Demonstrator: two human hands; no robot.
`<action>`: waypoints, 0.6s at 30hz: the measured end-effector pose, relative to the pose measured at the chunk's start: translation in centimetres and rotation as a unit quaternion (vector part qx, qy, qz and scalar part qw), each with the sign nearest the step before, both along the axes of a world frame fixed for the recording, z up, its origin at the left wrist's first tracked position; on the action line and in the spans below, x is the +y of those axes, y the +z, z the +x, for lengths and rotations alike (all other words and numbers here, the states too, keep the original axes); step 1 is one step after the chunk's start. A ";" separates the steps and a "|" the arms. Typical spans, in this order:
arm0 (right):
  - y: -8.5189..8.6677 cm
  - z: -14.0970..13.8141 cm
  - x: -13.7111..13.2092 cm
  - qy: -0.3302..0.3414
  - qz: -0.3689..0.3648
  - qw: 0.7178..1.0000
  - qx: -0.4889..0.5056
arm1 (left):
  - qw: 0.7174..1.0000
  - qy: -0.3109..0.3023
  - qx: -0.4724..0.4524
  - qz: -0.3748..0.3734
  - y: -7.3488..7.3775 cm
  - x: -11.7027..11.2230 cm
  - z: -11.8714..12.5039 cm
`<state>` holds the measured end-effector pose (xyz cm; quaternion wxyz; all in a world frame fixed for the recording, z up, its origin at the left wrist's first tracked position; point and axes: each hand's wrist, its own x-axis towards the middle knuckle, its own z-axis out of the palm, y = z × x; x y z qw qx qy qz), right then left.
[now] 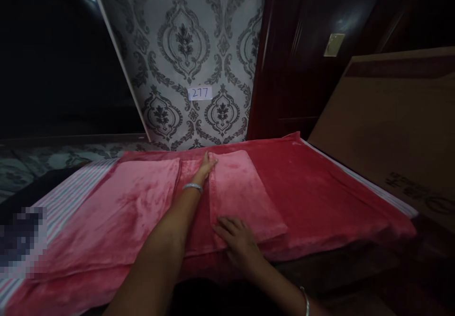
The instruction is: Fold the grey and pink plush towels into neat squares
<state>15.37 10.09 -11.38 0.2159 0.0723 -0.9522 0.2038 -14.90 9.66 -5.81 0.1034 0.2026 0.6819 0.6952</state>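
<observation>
A plush red blanket point(305, 188) lies spread over a long surface, with paler pink panels folded over on it. My left hand point(206, 167), with a bracelet at the wrist, is at the far left corner of the right-hand folded panel point(241, 188). Its thumb lies over the panel's edge, and the corner sits between thumb and fingers. Near the panel's front left corner, my right hand point(238, 240) rests with its fingers stretched out on the cloth. A second folded panel point(142, 197) lies to the left, with a darker red strip between the two.
Striped cloth point(76, 188) shows beneath the blanket at the left. A large cardboard box point(391, 121) leans at the right. Behind are patterned wallpaper point(223, 41) with a "277" label point(200, 93), a dark screen point(67, 60) and a dark red wooden panel point(287, 69).
</observation>
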 end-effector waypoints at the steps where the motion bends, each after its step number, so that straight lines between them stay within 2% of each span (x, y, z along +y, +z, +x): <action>1: 0.1 -0.1 0.1 0.001 -0.001 1.000 0.000 | 1.000 0.008 0.006 -0.002 0.3 0.5 -0.1; 5: 1.7 -0.9 -0.4 0.018 -0.016 1.000 0.016 | 0.999 0.038 0.025 -0.003 1.8 1.0 -0.9; 8: 2.9 -1.7 -1.8 0.039 -0.021 0.999 0.030 | 0.998 0.058 0.036 -0.019 2.3 -0.5 -2.1; 10: 3.2 -2.2 -3.0 0.068 -0.015 0.998 0.009 | 0.996 0.075 0.032 -0.047 1.9 -2.3 -2.7; 14: 2.4 -2.5 -4.6 0.111 0.005 0.993 -0.049 | 0.989 0.094 0.025 -0.108 0.2 -5.3 -3.2; 18: 2.5 -2.5 -4.6 0.099 -0.007 0.993 -0.062 | 0.987 0.091 0.041 -0.127 -0.4 -5.4 -3.7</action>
